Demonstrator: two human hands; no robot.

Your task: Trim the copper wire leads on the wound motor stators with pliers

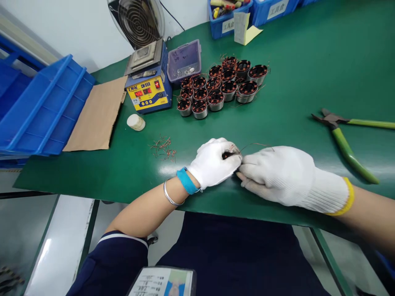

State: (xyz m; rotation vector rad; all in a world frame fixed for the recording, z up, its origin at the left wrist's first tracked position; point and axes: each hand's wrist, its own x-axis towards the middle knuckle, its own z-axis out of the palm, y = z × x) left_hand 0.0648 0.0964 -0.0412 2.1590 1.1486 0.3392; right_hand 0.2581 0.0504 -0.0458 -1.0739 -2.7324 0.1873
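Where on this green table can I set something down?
Widest free patch: right of the wound cores, beyond the pliers. Smaller: between those cores and the right hand. Crowded: back left to middle, where the blue unit, purple bin and cores stand close; wire scraps lie left of the left hand.

Place: factory-style workshop
Machine [150, 98]: digital readouts, marked CM550
Bench [304, 82]: green top under the machine
Cores [216, 98]: copper-wound, grouped right of the machine
Fan [138, 20]: behind the machine
Pliers [342, 143]: far right of the machine
Crates [43, 111]: blue, left of the machine
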